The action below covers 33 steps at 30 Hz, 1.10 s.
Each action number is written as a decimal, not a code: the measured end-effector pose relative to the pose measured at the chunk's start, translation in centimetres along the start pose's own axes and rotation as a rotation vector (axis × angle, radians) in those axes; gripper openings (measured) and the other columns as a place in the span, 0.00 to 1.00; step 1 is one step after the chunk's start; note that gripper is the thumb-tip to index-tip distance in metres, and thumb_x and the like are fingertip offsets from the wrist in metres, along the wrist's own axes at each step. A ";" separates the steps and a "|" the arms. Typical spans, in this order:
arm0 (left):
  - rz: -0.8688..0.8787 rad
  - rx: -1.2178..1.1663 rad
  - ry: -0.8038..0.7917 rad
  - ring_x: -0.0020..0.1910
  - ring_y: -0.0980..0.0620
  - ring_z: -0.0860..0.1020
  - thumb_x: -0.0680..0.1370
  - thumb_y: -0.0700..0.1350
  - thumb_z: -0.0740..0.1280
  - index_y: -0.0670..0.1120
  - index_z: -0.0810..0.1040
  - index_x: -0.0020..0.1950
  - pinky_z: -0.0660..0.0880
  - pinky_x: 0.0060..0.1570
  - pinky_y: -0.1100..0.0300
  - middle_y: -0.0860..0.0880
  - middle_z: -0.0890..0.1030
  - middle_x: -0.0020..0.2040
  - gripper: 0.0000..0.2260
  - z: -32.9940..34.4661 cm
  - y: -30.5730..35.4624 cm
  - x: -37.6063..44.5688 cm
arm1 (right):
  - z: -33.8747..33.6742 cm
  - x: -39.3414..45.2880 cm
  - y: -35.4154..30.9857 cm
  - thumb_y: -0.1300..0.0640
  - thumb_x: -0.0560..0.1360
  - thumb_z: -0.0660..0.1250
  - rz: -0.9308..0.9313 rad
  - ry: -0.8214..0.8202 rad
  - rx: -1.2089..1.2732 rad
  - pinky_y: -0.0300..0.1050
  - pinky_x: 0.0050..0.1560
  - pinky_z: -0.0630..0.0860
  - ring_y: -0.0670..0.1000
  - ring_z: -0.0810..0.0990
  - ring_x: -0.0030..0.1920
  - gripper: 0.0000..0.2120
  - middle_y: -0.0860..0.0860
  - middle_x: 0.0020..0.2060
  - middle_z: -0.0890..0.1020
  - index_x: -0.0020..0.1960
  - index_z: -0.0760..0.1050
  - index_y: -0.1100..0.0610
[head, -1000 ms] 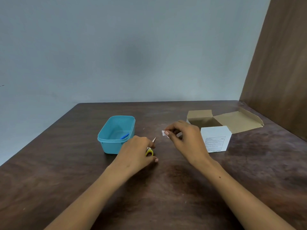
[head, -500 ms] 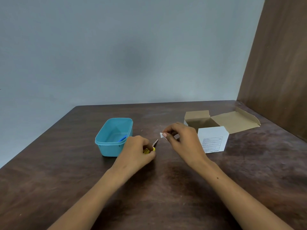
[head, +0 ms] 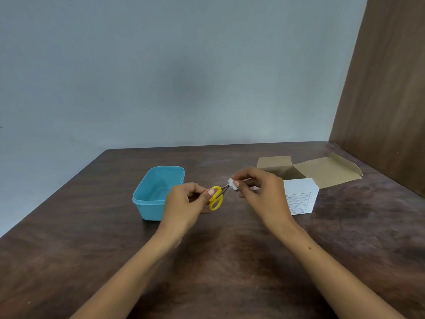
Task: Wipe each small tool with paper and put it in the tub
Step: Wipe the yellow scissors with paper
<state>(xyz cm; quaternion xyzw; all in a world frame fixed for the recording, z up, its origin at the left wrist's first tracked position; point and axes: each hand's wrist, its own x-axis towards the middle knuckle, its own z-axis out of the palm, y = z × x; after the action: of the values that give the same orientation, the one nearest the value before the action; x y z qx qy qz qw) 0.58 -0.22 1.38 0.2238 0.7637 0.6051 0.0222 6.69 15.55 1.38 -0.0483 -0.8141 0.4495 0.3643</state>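
Above the table (head: pixel 230 261), both hands have lifted, left (head: pixel 184 203) gripping scissors (head: pixel 216 200), right (head: pixel 259 192) pinching paper (head: pixel 232 183) onto their tip

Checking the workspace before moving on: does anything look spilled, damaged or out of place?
Nothing stands out. The tub sits upright, the cardboard box is simply open, and the scissors are held above the table.
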 end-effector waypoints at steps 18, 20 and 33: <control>-0.196 -0.407 -0.097 0.37 0.49 0.85 0.77 0.42 0.67 0.36 0.78 0.50 0.81 0.35 0.62 0.41 0.85 0.39 0.09 0.1 1.0 -0.2 | -0.1 -0.2 -0.8 0.61 0.70 0.73 0.086 -0.018 0.201 0.49 0.45 0.82 0.46 0.84 0.41 0.07 0.47 0.38 0.85 0.40 0.81 0.48; -0.197 -0.410 -0.108 0.37 0.49 0.85 0.77 0.41 0.66 0.36 0.78 0.51 0.81 0.35 0.61 0.40 0.85 0.41 0.09 0.0 1.0 -0.3 | -0.2 -0.2 -0.9 0.61 0.71 0.72 0.082 0.002 0.217 0.45 0.41 0.82 0.47 0.84 0.41 0.06 0.48 0.37 0.85 0.41 0.81 0.50; -0.220 -0.482 -0.127 0.41 0.51 0.85 0.76 0.40 0.67 0.36 0.79 0.50 0.82 0.43 0.61 0.44 0.85 0.41 0.08 0.2 0.9 -0.2 | -0.2 -0.3 -1.1 0.64 0.68 0.75 -0.016 -0.017 0.101 0.35 0.41 0.79 0.43 0.83 0.40 0.06 0.48 0.39 0.85 0.44 0.82 0.57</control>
<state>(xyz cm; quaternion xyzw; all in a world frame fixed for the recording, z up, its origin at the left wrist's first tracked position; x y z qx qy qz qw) 1.14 0.03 2.07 0.1652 0.6142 0.7483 0.1882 7.33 14.93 2.17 -0.0195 -0.7938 0.4876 0.3629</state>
